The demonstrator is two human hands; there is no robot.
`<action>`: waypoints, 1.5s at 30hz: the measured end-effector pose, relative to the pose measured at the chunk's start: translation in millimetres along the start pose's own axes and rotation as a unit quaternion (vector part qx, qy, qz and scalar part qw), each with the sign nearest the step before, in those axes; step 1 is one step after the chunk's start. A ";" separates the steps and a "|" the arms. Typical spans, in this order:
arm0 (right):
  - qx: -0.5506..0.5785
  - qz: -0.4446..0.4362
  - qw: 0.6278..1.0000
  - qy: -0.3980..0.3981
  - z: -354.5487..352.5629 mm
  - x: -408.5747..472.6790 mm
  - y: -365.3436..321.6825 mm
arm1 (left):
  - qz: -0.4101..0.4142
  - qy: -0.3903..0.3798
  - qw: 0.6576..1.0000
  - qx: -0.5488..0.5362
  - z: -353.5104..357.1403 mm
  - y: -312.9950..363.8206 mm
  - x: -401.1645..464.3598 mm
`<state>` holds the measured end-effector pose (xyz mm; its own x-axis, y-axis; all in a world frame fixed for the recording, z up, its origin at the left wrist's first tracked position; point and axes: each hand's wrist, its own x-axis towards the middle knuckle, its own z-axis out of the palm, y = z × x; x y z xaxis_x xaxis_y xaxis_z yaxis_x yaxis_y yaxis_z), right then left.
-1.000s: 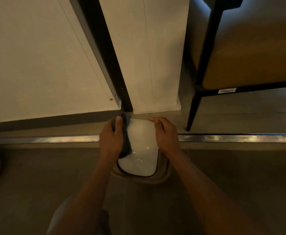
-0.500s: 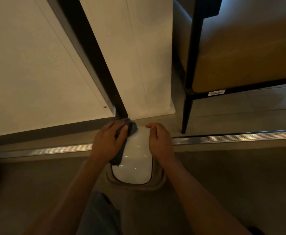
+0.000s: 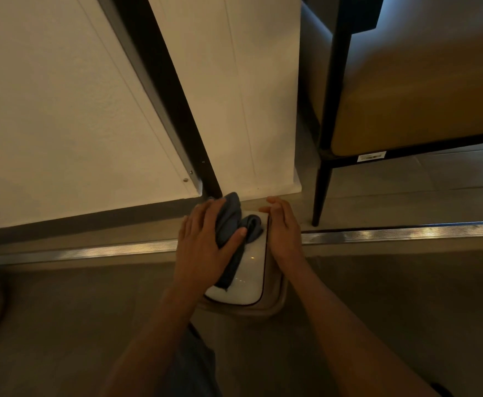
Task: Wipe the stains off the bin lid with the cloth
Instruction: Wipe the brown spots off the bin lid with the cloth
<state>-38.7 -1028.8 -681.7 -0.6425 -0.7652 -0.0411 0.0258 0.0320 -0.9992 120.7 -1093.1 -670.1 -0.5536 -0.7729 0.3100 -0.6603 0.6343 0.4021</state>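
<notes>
The left hand [image 3: 206,247] presses flat on the grey cloth [image 3: 228,222]; the right hand [image 3: 283,233] grips the white bin lid [image 3: 251,270] by its edge.

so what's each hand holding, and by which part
Left hand presses the crumpled dark blue-grey cloth down, lying flat over its left half. Right hand holds the glossy white bin lid by its far right edge.

Far right, black-framed chair [image 3: 338,81] with tan cushion [image 3: 423,104], white label [image 3: 371,156] on its frame; far left, white wall panels [image 3: 62,110] split by a slanting dark strip [image 3: 171,90]; across the grey floor [image 3: 62,325], ribbed metal threshold strip [image 3: 406,232].
</notes>
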 end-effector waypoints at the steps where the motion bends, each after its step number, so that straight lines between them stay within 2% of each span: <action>1: 0.001 0.005 1.000 -0.005 -3.5 -0.4 -3.6 | -0.021 0.006 0.999 -0.024 0.4 5.0 2.7; 4: -0.039 -0.015 0.999 -0.019 -12.6 0.0 -18.1 | -0.033 -0.002 0.998 -0.055 5.8 23.7 12.6; 6: -0.067 -0.039 0.996 -0.042 -13.1 -1.7 -28.5 | -0.006 -0.032 0.997 -0.072 6.2 32.4 16.8; 8: -0.135 -0.070 0.987 -0.059 -9.0 -5.6 -35.6 | 0.027 -0.059 0.989 -0.133 -1.6 34.6 15.3; 10: -0.251 -0.130 0.958 -0.053 -2.5 -8.8 -39.5 | 0.025 -0.029 0.974 -0.224 -11.2 27.3 8.4; 11: -0.297 -0.150 0.941 -0.055 2.0 -11.1 -42.0 | -0.005 0.010 0.965 -0.262 -15.4 21.8 5.1; 13: -0.364 -0.138 0.918 -0.078 12.4 -17.5 -46.4 | -0.087 0.068 0.944 -0.309 -15.8 9.4 1.8; 16: -0.454 -0.090 0.880 -0.106 25.7 -26.4 -42.8 | -0.143 0.066 0.938 -0.308 -6.9 -2.0 4.6; 18: -0.505 -0.088 0.853 -0.101 29.6 -28.4 -40.4 | -0.142 0.070 0.943 -0.292 1.2 -8.5 7.5; 21: -0.531 -0.088 0.838 -0.090 30.6 -19.5 -40.1 | -0.125 0.079 0.953 -0.265 13.9 -16.2 10.3; 23: -0.523 -0.087 0.843 -0.089 27.2 -12.2 -38.7 | -0.119 0.087 0.957 -0.251 17.5 -16.8 10.0; 25: -0.472 -0.094 0.873 -0.087 17.8 -4.2 -34.0 | -0.113 0.085 0.963 -0.228 16.6 -17.7 12.9; 28: -0.368 -0.108 0.918 -0.103 -0.8 4.8 -26.5 | -0.069 0.040 0.979 -0.190 11.1 -18.8 25.2; 31: -0.304 -0.116 0.940 -0.105 -11.9 7.6 -22.1 | -0.044 -0.010 0.985 -0.169 13.8 -17.9 33.0; 34: -0.254 -0.083 0.959 -0.095 -11.4 12.3 -20.5 | -0.039 -0.019 0.984 -0.174 19.4 -21.2 29.2; 36: -0.193 -0.020 0.976 -0.097 -11.6 22.4 -19.1 | -0.050 -0.016 0.981 -0.188 20.8 -24.0 28.6; 40: -0.128 0.074 0.986 -0.082 -19.0 45.4 -9.5 | -0.069 -0.021 0.979 -0.189 20.4 -21.0 26.8; 43: -0.122 0.068 0.989 -0.050 -18.7 44.1 -5.8 | -0.073 -0.014 0.982 -0.173 20.1 -22.4 26.0; 45: -0.064 0.038 0.997 -0.016 -16.1 28.4 -7.8 | -0.075 -0.013 0.982 -0.170 22.0 -25.8 26.5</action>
<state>-69.4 -1040.4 -675.0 -0.6180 -0.7771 -0.1188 -0.0253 0.1708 -0.9850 111.9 -1129.6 -691.2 -0.4799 -0.8531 0.2048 -0.5292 0.4677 0.7079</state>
